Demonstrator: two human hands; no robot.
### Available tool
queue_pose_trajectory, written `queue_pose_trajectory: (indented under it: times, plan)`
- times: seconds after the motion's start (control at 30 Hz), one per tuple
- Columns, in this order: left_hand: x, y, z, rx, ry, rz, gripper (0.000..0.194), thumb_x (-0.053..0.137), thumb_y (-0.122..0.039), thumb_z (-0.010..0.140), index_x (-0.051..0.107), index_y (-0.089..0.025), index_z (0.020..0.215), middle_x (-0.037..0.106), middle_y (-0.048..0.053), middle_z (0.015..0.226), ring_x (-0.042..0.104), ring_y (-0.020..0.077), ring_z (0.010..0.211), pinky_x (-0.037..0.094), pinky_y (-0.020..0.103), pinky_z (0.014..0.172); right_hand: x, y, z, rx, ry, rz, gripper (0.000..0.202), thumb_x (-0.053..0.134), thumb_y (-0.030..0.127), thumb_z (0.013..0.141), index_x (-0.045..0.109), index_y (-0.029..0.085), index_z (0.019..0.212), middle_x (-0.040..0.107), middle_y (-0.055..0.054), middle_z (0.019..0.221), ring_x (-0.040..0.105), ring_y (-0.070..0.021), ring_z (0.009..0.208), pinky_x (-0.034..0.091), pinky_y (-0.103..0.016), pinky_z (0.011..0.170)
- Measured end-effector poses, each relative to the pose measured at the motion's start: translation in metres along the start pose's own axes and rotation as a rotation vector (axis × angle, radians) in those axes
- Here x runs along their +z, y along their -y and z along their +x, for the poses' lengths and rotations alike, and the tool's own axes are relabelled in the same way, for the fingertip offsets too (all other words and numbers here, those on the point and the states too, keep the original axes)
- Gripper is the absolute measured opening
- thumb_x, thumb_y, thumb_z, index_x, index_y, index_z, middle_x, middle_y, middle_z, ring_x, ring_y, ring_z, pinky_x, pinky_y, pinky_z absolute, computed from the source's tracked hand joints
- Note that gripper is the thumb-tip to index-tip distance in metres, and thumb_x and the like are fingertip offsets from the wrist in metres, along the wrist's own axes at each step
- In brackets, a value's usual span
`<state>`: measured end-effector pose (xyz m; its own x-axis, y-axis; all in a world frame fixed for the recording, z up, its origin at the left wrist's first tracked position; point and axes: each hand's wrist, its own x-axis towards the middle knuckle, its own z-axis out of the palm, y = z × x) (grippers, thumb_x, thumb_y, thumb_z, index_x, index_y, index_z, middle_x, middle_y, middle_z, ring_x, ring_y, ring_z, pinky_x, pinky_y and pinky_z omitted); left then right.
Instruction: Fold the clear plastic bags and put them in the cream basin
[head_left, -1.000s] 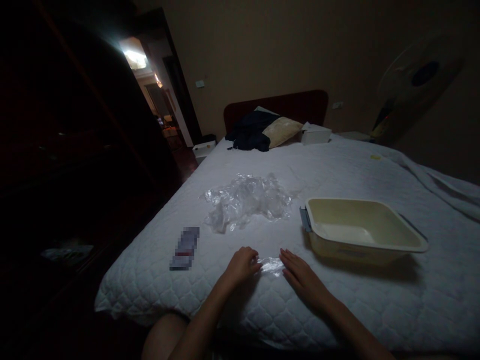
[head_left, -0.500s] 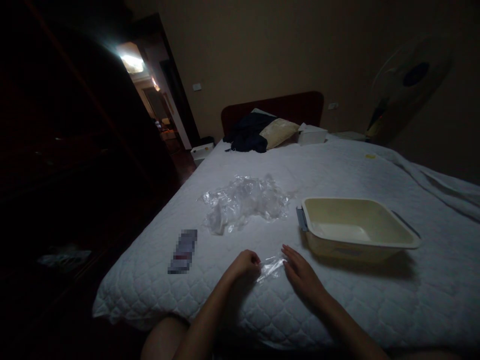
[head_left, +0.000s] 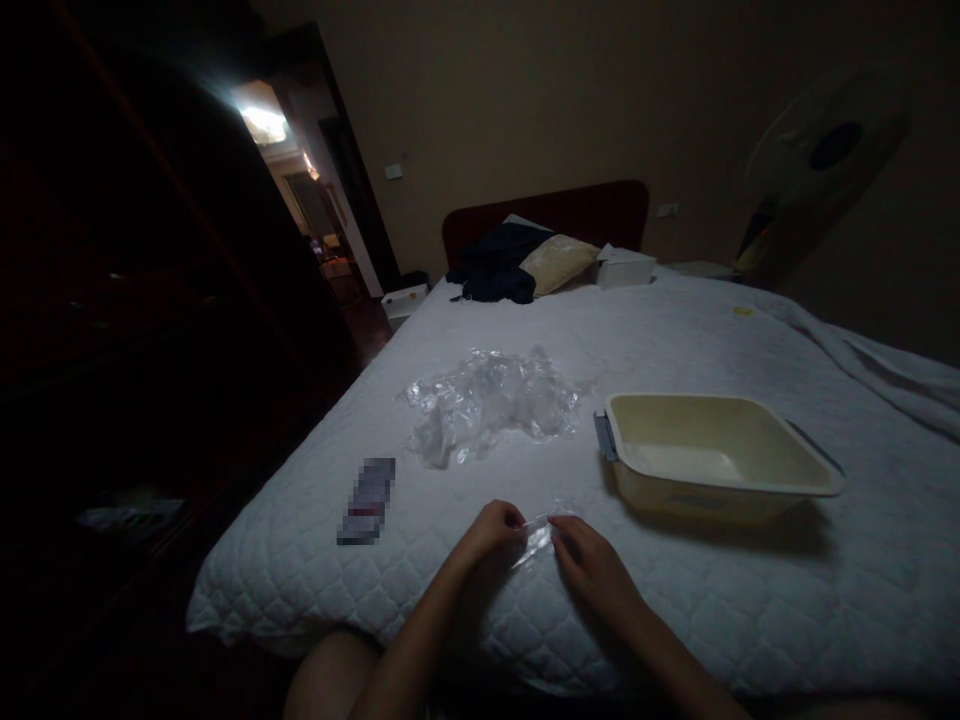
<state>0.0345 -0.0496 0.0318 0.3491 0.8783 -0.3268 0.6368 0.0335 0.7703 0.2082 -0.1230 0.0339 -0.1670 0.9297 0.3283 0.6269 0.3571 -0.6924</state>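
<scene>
Between my hands, low over the near part of the bed, is a small clear plastic bag (head_left: 537, 540). My left hand (head_left: 495, 528) is closed, its fingers pinching the bag's left end. On the other side my right hand (head_left: 589, 560) has its thumb and fingertips bent together on the bag's right part. Beyond them a loose heap of crumpled clear plastic bags (head_left: 495, 405) lies on the white quilted bedspread (head_left: 442, 590). A cream plastic basin (head_left: 720, 500) with grey handles stands to the right of my right hand.
A pixelated flat object (head_left: 366, 502) lies left of my hands. Dark clothing (head_left: 499, 265), a beige pillow (head_left: 559, 262) and a white box (head_left: 626, 268) rest by the headboard (head_left: 600, 212). A fan (head_left: 832, 150) stands at the far right. The bed's left edge borders a dark floor.
My right hand has moved left along the bag, closer to my left hand, and its fingers have closed from flat to pinching. My left hand keeps its hold.
</scene>
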Motion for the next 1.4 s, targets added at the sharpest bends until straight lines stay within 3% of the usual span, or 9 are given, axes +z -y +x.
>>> queue_pose_trajectory:
  times: [0.17, 0.47, 0.73, 0.97, 1.13, 1.27, 1.4]
  plan:
    - [0.002, 0.002, -0.004, 0.071, -0.010, -0.090, 0.017, 0.058, -0.023, 0.062, 0.064, -0.009, 0.069, 0.054, -0.002, 0.055, 0.047, 0.0095, 0.055, 0.036, 0.020, 0.053, 0.001, -0.003, 0.002, 0.011, 0.008, 0.015, 0.030, 0.041, 0.027, 0.082, 0.057, 0.020, 0.107, 0.062, -0.008, 0.103, 0.058, -0.0208, 0.096, 0.046, -0.037, 0.085]
    - [0.009, -0.003, -0.011, 0.193, 0.051, -0.431, 0.022, 0.070, -0.025, 0.054, 0.062, -0.010, 0.067, 0.057, -0.001, 0.060, 0.050, 0.0098, 0.059, 0.040, 0.023, 0.061, -0.002, -0.013, 0.010, 0.061, 0.048, 0.118, 0.034, 0.052, 0.040, 0.077, 0.061, 0.018, 0.101, 0.064, -0.010, 0.102, 0.059, -0.0245, 0.096, 0.047, -0.041, 0.085]
    - [0.014, -0.013, -0.017, 0.220, -0.047, -0.496, 0.024, 0.073, -0.028, 0.055, 0.060, -0.012, 0.068, 0.063, 0.001, 0.068, 0.056, 0.0136, 0.066, 0.042, 0.025, 0.066, -0.011, -0.002, 0.012, 0.106, 0.008, 0.174, 0.034, 0.058, 0.043, 0.072, 0.063, 0.019, 0.096, 0.066, -0.009, 0.097, 0.061, -0.0250, 0.091, 0.048, -0.040, 0.082]
    - [0.020, -0.023, -0.024, 0.266, -0.094, -0.583, 0.025, 0.071, -0.030, 0.059, 0.059, -0.012, 0.072, 0.064, 0.003, 0.072, 0.058, 0.0143, 0.069, 0.043, 0.026, 0.068, -0.013, -0.002, 0.013, 0.088, -0.052, 0.194, 0.032, 0.059, 0.035, 0.072, 0.061, 0.018, 0.099, 0.064, -0.009, 0.100, 0.059, -0.0239, 0.094, 0.047, -0.039, 0.084]
    - [0.020, -0.027, -0.027, 0.290, -0.065, -0.648, 0.027, 0.073, -0.033, 0.057, 0.059, -0.013, 0.071, 0.064, 0.003, 0.072, 0.059, 0.0148, 0.070, 0.044, 0.027, 0.069, -0.015, -0.004, 0.011, 0.061, -0.025, 0.263, 0.030, 0.054, 0.027, 0.074, 0.060, 0.019, 0.102, 0.063, -0.008, 0.104, 0.058, -0.0215, 0.096, 0.048, -0.036, 0.083]
    - [0.020, -0.032, -0.031, 0.265, -0.086, -0.693, 0.029, 0.074, -0.035, 0.054, 0.060, -0.014, 0.070, 0.065, 0.003, 0.071, 0.060, 0.0162, 0.070, 0.045, 0.028, 0.070, -0.017, -0.004, 0.009, 0.084, 0.005, 0.248, 0.029, 0.056, 0.028, 0.074, 0.060, 0.019, 0.101, 0.063, -0.009, 0.103, 0.058, -0.0221, 0.096, 0.046, -0.038, 0.086]
    - [0.020, -0.034, -0.032, 0.255, -0.097, -0.725, 0.030, 0.074, -0.035, 0.055, 0.060, -0.014, 0.070, 0.066, 0.004, 0.072, 0.061, 0.0168, 0.071, 0.045, 0.028, 0.070, -0.018, -0.003, 0.009, 0.061, -0.069, 0.192, 0.026, 0.058, 0.030, 0.072, 0.063, 0.021, 0.095, 0.065, -0.009, 0.098, 0.057, -0.0239, 0.095, 0.044, -0.042, 0.086]
